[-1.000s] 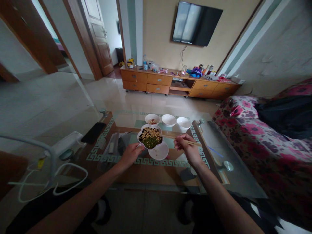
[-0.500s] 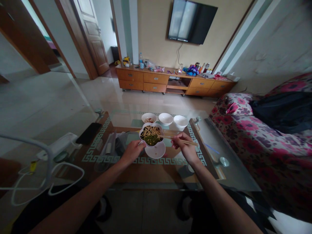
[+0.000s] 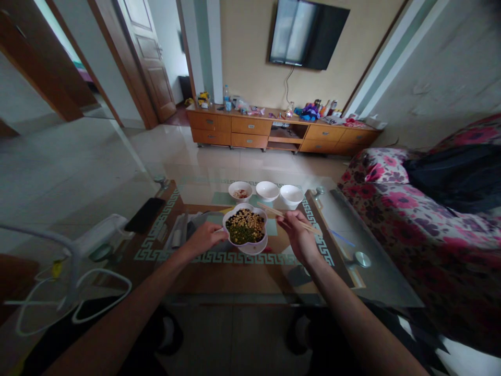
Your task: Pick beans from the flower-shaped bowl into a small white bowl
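My left hand (image 3: 203,237) grips the left rim of a white flower-shaped bowl (image 3: 246,227) filled with mixed yellow, green and dark beans. The bowl now covers most of a white plate (image 3: 254,248) beneath it. My right hand (image 3: 298,235) is closed on a pair of wooden chopsticks (image 3: 274,211), whose tips point left above the bowl's far right rim. Behind stand three small white bowls in a row: the left one (image 3: 240,191) holds a few reddish bits, the middle (image 3: 267,190) and right (image 3: 291,195) look empty.
All of this sits on a glass coffee table (image 3: 352,230) with a patterned border. A black phone (image 3: 144,214) lies at its left. A floral sofa (image 3: 422,219) runs along the right. A wooden TV cabinet (image 3: 282,133) and wall TV (image 3: 307,34) stand beyond. White cables (image 3: 78,308) lie at the left.
The bean bowl has moved toward me and down over the white plate. The chopstick tips have lifted out of the beans and now sit above the bowl's far right rim.
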Motion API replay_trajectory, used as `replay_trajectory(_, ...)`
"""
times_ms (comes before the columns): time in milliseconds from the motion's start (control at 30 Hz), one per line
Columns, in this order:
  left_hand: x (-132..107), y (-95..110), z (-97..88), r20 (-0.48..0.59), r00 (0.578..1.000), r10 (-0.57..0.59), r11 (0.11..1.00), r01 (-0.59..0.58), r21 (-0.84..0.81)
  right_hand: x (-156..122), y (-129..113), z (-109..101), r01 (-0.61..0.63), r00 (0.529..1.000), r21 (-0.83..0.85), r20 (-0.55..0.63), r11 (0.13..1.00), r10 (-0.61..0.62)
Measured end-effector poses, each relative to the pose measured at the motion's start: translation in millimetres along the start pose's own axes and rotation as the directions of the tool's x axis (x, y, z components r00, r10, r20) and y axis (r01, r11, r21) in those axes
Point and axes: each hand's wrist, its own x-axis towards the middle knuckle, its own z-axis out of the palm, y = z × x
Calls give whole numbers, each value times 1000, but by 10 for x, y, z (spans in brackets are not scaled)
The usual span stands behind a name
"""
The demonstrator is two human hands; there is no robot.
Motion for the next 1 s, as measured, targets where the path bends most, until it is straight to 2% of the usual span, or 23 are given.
replay_trajectory(67, -31, 22, 40, 67, 997, 27, 1000, -26, -15, 15, 52, 21, -63, 998, 81, 26, 995, 61)
replay_trajectory(133, -58, 47, 94, 92, 994, 64, 998, -64, -8, 18, 66, 14, -59, 998, 33, 27, 998, 58)
replay_trajectory(233, -79, 73, 152, 30, 994, 105, 992, -106, 61, -5, -3, -41, 83, 997, -223, 24, 971, -79)
replay_trajectory(333, -79, 69, 152, -101, 990, 94, 985, -78, 151, -50, -148, -110, 198, 979, -465, 141, 863, -149)
replay_trajectory(433, -82, 46, 116, -183, 981, 56, 981, -20, 192, -89, -324, -159, 225, 954, -549, 291, 805, -69)
replay_trajectory(533, -86, 20, 97, -206, 977, 64, 978, -20, 208, -100, -511, -183, 222, 905, -570, 422, 791, 50)
replay_trajectory(667, -69, -4, 114, -189, 978, 83, 975, -40, 220, -34, -759, -134, 210, 867, -586, 481, 783, 127)
replay_trajectory(800, -40, -5, 110, -161, 983, 92, 981, -62, 183, 175, -951, 32, 177, 821, -585, 532, 791, 209)
replay_trajectory(833, -35, -4, 99, -157, 983, 90, 983, -62, 175, 240, -962, 85, 184, 821, -576, 536, 797, 198)
replay_trajectory(900, -29, -3, 68, -148, 984, 98, 984, -73, 165, 357, -895, 195, 215, 854, -536, 509, 817, 109)
replay_trajectory(967, -31, -7, 35, -138, 983, 119, 982, -96, 163, 431, -694, 302, 212, 910, -446, 415, 869, -9)
replay_trajectory(1000, -35, -10, 22, -127, 984, 127, 981, -106, 163, 447, -556, 349, 168, 937, -368, 348, 914, -32)
